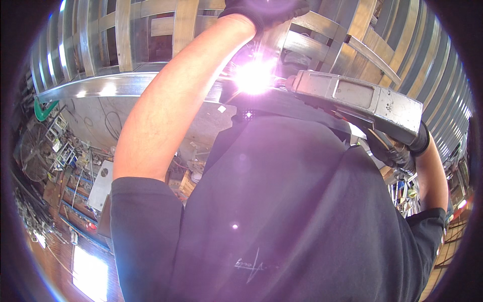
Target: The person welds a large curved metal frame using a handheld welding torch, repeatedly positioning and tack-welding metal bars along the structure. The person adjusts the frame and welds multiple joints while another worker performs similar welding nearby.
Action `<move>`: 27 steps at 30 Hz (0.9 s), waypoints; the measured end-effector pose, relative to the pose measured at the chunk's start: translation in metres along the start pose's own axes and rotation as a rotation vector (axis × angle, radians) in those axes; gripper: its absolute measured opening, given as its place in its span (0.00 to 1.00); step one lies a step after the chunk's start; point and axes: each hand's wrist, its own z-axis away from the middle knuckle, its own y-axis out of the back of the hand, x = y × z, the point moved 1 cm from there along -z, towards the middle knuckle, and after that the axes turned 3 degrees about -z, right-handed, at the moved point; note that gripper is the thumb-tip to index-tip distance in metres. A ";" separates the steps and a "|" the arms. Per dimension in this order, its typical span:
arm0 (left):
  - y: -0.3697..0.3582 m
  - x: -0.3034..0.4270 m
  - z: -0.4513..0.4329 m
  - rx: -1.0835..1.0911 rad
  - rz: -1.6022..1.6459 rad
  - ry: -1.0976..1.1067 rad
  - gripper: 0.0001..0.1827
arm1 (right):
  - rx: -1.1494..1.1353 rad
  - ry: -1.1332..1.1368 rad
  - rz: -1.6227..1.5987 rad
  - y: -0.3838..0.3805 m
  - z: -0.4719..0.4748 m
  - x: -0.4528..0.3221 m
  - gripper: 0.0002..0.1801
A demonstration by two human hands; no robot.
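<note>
My right hand (422, 140), in a dark glove, grips a metal-bodied welding gun (354, 96) at the right; the gun partly hides its fingers. From the gun's nozzle a bright arc (253, 75) glares with sparks at the near edge of a metal frame (117, 86), and the joint there is lost in the glare. My left hand (266, 13), also in a dark glove, is at the top centre over the frame's bars, beyond the arc. The picture's edge and lens glare cut it off, so its fingers' hold cannot be made out.
Many parallel metal bars (123, 37) span the top and both sides. A short loose-looking bar (373, 58) lies across them at the upper right. A green clamp-like piece (46, 109) is at the frame's left end. Below stand a fan (34, 158), a white panel (101, 185) and cluttered scrap.
</note>
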 end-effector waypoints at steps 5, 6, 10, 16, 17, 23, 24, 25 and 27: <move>0.002 -0.005 0.004 0.072 0.053 -0.025 0.40 | -0.039 -0.073 -0.150 -0.014 -0.003 -0.014 0.38; 0.003 -0.008 0.006 0.100 0.081 -0.039 0.40 | -0.047 -0.056 -0.130 -0.011 -0.004 -0.012 0.37; 0.022 -0.030 0.032 0.357 0.263 -0.189 0.38 | -0.056 0.014 0.011 0.003 -0.005 0.000 0.35; 0.050 -0.127 0.125 0.816 0.023 -0.059 0.36 | -0.139 0.375 0.522 0.046 0.004 0.026 0.32; 0.047 -0.147 0.143 0.852 -0.239 0.028 0.30 | -0.136 0.403 0.564 0.050 0.006 0.027 0.32; 0.012 -0.194 0.179 1.066 -0.235 0.315 0.26 | -0.082 0.199 0.414 0.036 0.007 0.018 0.32; 0.009 -0.192 0.179 1.092 -0.160 0.334 0.25 | -0.078 0.184 0.405 0.036 0.008 0.018 0.32; 0.007 -0.196 0.178 1.076 -0.139 0.308 0.25 | -0.072 0.171 0.399 0.036 0.009 0.019 0.32; 0.006 -0.205 0.179 1.046 -0.140 0.251 0.24 | -0.057 0.137 0.382 0.035 0.011 0.018 0.33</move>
